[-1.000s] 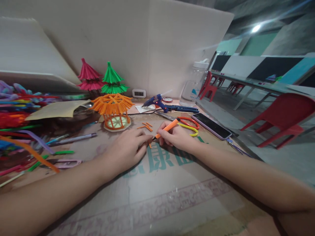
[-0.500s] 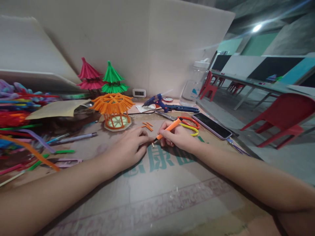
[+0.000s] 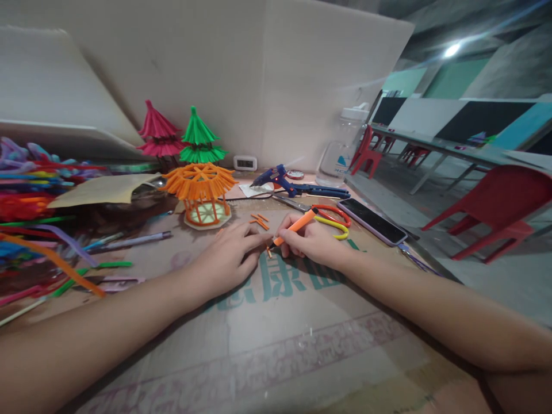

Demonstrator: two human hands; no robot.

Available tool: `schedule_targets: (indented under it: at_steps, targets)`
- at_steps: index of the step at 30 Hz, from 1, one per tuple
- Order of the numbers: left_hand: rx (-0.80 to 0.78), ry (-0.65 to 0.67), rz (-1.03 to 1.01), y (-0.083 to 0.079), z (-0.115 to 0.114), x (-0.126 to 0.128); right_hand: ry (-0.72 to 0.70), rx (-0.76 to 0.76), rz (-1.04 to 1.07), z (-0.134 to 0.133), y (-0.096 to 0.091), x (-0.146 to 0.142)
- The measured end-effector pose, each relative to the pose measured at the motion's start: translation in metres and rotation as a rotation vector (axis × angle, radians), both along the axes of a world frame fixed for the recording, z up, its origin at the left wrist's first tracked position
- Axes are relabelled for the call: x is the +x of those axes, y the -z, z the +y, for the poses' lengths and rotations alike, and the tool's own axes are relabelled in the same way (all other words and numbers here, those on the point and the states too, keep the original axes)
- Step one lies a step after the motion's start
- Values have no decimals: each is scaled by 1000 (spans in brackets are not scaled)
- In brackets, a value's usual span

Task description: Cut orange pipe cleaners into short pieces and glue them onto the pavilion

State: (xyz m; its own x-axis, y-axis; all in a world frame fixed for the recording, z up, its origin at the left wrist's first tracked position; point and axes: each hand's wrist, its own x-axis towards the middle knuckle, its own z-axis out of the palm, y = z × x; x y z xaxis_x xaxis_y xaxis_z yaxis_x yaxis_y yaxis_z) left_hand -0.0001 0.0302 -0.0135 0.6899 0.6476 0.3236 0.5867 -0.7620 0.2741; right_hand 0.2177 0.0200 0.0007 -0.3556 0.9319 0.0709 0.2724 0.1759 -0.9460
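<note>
An orange marker [image 3: 297,227] is pinched in my right hand [image 3: 308,241], slanting down so that its dark tip meets a short thin stick [image 3: 269,252]. That stick looks partly orange and partly bare. My left hand [image 3: 233,250] rests on the board with thumb and index finger closed around the stick; the exact contact is partly hidden. Just beyond the fingers lie several short orange sticks [image 3: 259,221]. Behind my left hand stands a small model pavilion [image 3: 200,195] with an orange roof, orange posts and a pale base.
Pink [image 3: 158,129] and green [image 3: 198,135] fringed tree-like models stand at the back. A blue glue gun [image 3: 276,179], pliers [image 3: 323,190], scissors [image 3: 334,215] and a phone [image 3: 371,222] lie beyond my right hand. Colourful pipe cleaners [image 3: 30,201] crowd the left. A bottle [image 3: 340,146] stands back right.
The short stick shows more orange than before. My left index finger has shifted slightly toward the marker tip. The marker stays in my right hand, almost unmoved.
</note>
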Motion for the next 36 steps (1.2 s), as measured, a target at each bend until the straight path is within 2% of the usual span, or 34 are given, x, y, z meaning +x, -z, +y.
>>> schedule_targets:
  at_steps: [9, 36]
  targets:
    - [70, 13, 17, -2, -3, 0, -16, -10, 12, 0, 0, 1]
    - [53, 5, 30, -3, -2, -1, -41, -49, 1, 2, 1, 3]
